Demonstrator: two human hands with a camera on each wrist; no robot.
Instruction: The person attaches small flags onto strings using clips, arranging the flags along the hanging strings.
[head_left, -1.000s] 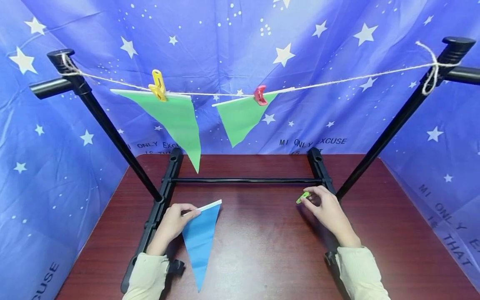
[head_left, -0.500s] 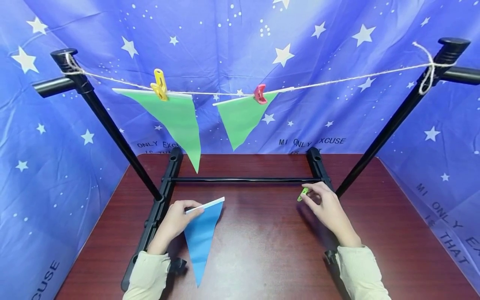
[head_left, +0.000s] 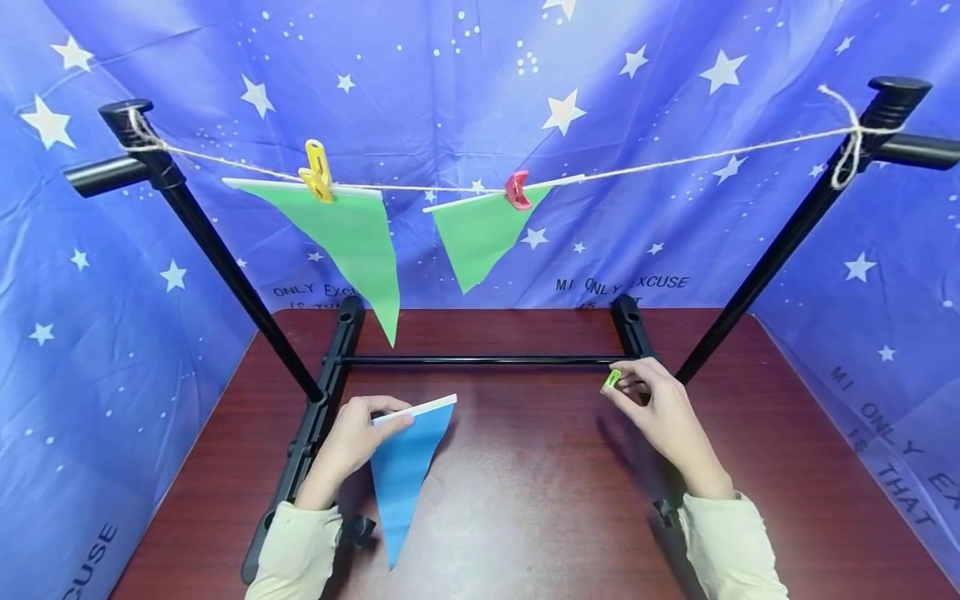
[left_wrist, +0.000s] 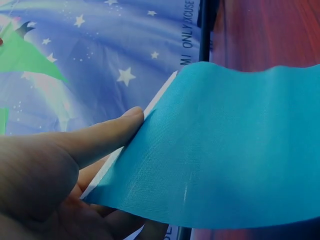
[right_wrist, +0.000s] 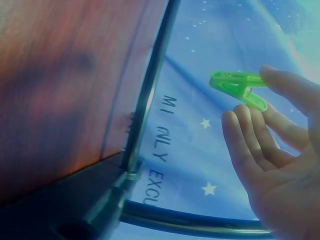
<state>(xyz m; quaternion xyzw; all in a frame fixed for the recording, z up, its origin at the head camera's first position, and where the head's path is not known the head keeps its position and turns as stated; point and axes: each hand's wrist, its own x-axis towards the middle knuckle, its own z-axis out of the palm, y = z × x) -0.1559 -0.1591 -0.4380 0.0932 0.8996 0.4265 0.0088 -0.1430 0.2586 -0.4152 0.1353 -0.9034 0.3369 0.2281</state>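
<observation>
My left hand pinches a blue triangular pennant by its white top edge, thumb on the near face. The pennant hangs point down over the table and fills much of the left wrist view. Between thumb and fingertips of my right hand is a green clothespin, held above the right side of the table. Two green pennants hang from the string: the left one under a yellow clothespin, the right one under a red clothespin.
A black frame carries the string between its left post and right post. Its low crossbar runs across the reddish-brown table. Behind and at both sides hangs a blue star-printed cloth.
My left hand has lifted the blue pennant slightly and moved it a little right. My right hand has risen slightly, and the green clothespin has turned in its fingers.
</observation>
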